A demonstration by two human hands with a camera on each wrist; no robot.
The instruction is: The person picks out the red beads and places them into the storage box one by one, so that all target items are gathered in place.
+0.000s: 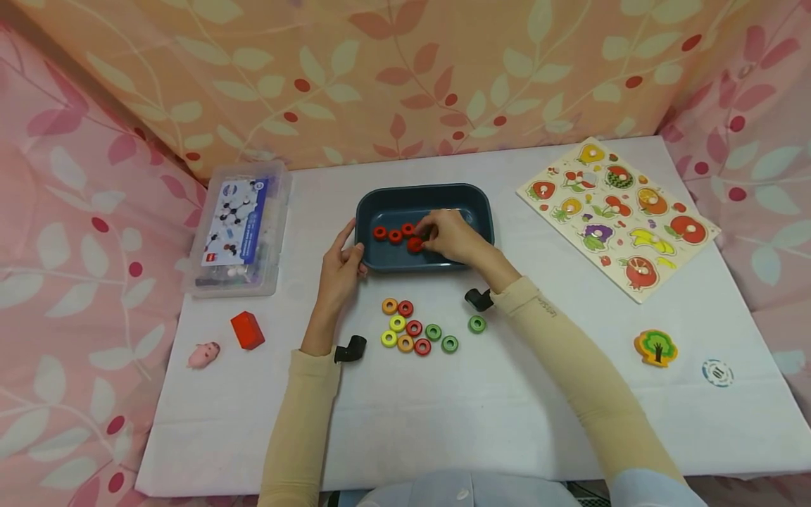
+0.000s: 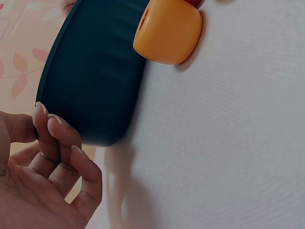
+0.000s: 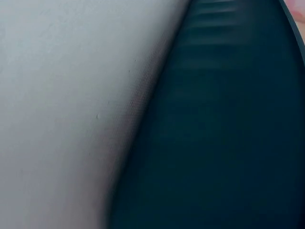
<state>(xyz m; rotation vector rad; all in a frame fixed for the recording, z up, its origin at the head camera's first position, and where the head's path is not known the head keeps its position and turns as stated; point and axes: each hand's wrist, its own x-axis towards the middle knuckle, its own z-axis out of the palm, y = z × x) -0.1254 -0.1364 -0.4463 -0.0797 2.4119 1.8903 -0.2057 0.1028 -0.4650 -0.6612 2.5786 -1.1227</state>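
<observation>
A dark blue tray [image 1: 424, 265] stands at the middle of the table. My left hand [image 1: 340, 278] grips its left end, fingers and thumb around the corner; in the left wrist view the curled fingertips touch the tray's wall [image 2: 90, 95]. Reaching over the near rim, my right hand [image 1: 455, 238] pinches a red ring [image 1: 415, 244] low inside the tray. Beside it lie more red rings [image 1: 395, 236]. On the cloth in front are several rings: orange [image 1: 389, 306], yellow [image 1: 397, 323], red [image 1: 414, 328] and green [image 1: 434, 332]. The right wrist view shows the tray's outer wall [image 3: 205, 143], without the hand.
A plastic case [image 1: 269, 246] lies at the back left, with a red block [image 1: 247, 330] and a pink pig figure [image 1: 203, 355] nearer. To the right are a fruit puzzle board [image 1: 617, 215], a wooden tree piece [image 1: 656, 348] and a round token [image 1: 718, 373].
</observation>
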